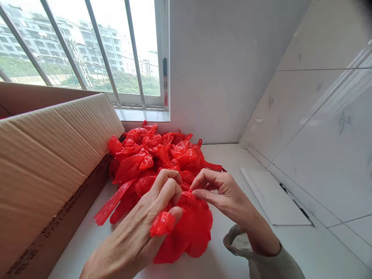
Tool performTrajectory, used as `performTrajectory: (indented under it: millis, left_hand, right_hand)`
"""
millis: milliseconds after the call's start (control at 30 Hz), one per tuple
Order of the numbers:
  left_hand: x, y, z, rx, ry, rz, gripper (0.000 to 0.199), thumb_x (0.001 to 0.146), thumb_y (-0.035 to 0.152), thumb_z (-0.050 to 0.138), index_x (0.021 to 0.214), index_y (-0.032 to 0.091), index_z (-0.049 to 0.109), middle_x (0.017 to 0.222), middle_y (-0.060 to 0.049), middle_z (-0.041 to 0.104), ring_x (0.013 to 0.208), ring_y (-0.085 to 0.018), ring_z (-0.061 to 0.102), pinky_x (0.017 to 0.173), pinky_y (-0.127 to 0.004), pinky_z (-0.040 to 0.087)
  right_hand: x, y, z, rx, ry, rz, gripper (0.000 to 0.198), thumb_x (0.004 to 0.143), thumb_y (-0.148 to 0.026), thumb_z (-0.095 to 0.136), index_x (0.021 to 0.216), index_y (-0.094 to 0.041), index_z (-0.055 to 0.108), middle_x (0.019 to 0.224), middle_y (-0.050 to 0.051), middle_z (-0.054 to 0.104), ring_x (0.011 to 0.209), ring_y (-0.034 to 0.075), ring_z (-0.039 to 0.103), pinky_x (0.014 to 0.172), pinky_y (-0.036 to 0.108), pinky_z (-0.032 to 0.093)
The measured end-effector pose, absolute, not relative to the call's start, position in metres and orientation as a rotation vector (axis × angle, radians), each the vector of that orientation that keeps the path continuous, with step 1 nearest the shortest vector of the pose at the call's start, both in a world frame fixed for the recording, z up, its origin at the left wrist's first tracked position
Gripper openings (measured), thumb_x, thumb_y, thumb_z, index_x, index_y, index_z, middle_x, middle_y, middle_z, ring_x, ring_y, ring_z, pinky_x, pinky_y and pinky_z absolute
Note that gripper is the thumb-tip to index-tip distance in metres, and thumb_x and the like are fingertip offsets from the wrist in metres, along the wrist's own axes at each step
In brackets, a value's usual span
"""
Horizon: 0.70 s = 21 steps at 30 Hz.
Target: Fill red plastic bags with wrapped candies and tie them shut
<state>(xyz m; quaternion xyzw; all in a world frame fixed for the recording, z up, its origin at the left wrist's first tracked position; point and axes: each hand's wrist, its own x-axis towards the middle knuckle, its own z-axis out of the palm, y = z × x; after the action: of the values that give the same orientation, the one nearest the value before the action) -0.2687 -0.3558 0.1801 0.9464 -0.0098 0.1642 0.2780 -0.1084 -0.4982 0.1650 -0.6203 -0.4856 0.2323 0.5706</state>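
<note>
A red bag (196, 228) is held at the lower centre of the frame, just below the fingertips, its gathered neck being pinched between the right hand's (219, 192) thumb and forefinger, which are pressed together. The left hand's (154, 207) fingers are curled in at the same neck, and a bunch of red plastic (162, 224) is clamped at its thumb; the exact grip of its fingertips cannot be told. From the neck, the bag's long axis is pointed toward the bottom edge, tilted slightly to the lower left. Both hands are placed about equally near the neck, but the bag's left side is overlapped by the left hand. The space beyond is filled by a pile of red bags (132, 166), and the left is bounded by a cardboard box (58, 139). Open table (228, 217) is left to the right, as far as a notepad (276, 201).
</note>
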Motion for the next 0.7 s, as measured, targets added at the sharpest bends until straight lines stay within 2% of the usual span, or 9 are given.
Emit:
performTrajectory:
  millis: [167,200,267,333,367,467,600,700]
  left_hand:
    - [-0.279,-0.338,0.181,2.806,0.080,0.486,0.021,0.096,0.022,0.031,0.081,0.024,0.045,0.088,0.000,0.052,0.072,-0.018,0.052,0.064,-0.031,0.044]
    - [-0.283,-0.332,0.178,2.873,0.085,0.489,0.021,0.094,0.018,0.032,0.084,0.025,0.049,0.091,0.000,0.056,0.075,-0.019,0.055,0.066,-0.032,0.045]
    - [-0.293,-0.321,0.169,2.951,0.075,0.490,0.027,0.092,0.015,0.036,0.102,0.028,0.056,0.107,-0.001,0.062,0.095,-0.021,0.062,0.083,-0.032,0.049]
    - [-0.301,-0.312,0.156,2.960,0.050,0.472,0.033,0.093,0.018,0.044,0.121,0.033,0.054,0.123,0.001,0.061,0.116,-0.021,0.059,0.095,-0.028,0.047]
    - [-0.303,-0.309,0.150,2.939,0.068,0.429,0.036,0.093,0.019,0.045,0.124,0.035,0.054,0.126,0.002,0.062,0.121,-0.021,0.057,0.093,-0.025,0.049]
    - [-0.305,-0.309,0.137,2.800,0.183,0.313,0.038,0.095,0.018,0.039,0.120,0.037,0.061,0.123,0.004,0.066,0.119,-0.019,0.060,0.079,-0.021,0.055]
    - [-0.306,-0.312,0.127,2.644,0.259,0.271,0.044,0.097,0.016,0.031,0.119,0.034,0.065,0.118,0.002,0.069,0.108,-0.017,0.066,0.095,-0.028,0.054]
    - [-0.313,-0.311,0.121,2.668,0.250,0.252,0.042,0.097,0.018,0.032,0.121,0.028,0.065,0.117,0.001,0.069,0.108,-0.019,0.066,0.099,-0.030,0.052]
  right_hand:
    - [-0.081,-0.504,0.160,-1.638,-0.995,0.524,0.012,0.080,-0.024,0.066,0.071,-0.019,0.061,0.067,-0.003,0.061,0.060,0.010,0.052,0.056,0.023,0.040]
    - [-0.071,-0.506,0.156,-1.678,-0.952,0.503,0.012,0.079,-0.026,0.065,0.071,-0.019,0.061,0.066,-0.003,0.060,0.059,0.010,0.051,0.056,0.023,0.040]
    - [-0.049,-0.510,0.148,-1.752,-0.867,0.431,0.013,0.077,-0.030,0.066,0.071,-0.019,0.062,0.067,-0.002,0.062,0.060,0.011,0.053,0.059,0.025,0.043]
    - [-0.028,-0.514,0.139,-1.802,-0.807,0.365,0.016,0.074,-0.034,0.067,0.072,-0.019,0.063,0.068,-0.001,0.065,0.065,0.013,0.057,0.065,0.028,0.046]
    - [-0.019,-0.516,0.135,-1.818,-0.789,0.346,0.018,0.073,-0.036,0.067,0.072,-0.019,0.063,0.070,0.000,0.066,0.067,0.014,0.059,0.068,0.028,0.047]
    - [-0.002,-0.519,0.126,-1.840,-0.778,0.341,0.023,0.070,-0.041,0.067,0.073,-0.019,0.062,0.071,0.001,0.067,0.070,0.015,0.061,0.069,0.029,0.048]
    - [0.003,-0.514,0.116,-1.898,-0.838,0.366,0.024,0.070,-0.042,0.065,0.073,-0.018,0.062,0.071,0.002,0.067,0.068,0.015,0.060,0.067,0.028,0.048]
    - [-0.005,-0.514,0.120,-1.991,-0.928,0.393,0.015,0.072,-0.033,0.064,0.070,-0.019,0.066,0.067,0.001,0.067,0.065,0.016,0.059,0.064,0.028,0.044]
